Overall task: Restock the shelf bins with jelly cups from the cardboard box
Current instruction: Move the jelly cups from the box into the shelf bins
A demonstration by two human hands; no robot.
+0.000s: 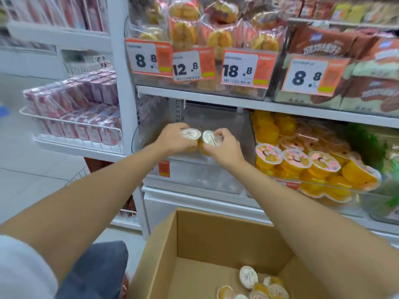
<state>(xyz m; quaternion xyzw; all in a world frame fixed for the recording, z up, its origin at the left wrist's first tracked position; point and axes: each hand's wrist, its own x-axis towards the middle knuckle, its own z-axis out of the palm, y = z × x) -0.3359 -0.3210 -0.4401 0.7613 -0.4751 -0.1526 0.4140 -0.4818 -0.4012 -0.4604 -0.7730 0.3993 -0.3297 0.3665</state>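
Head: L hand (172, 140) & R hand (225, 148) fingers grip jelly cups (190, 134) over bin (194, 175) edge.

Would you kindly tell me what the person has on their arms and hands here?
The left forearm and right forearm are bare. The left hand and right hand wear no gloves, and no watch or ring shows. A white sleeve covers the left upper arm.

Retail shop aisle, white shelving (216, 98) across upper frame, orange price tags (248, 70) centre, packaged snacks (220, 29) above
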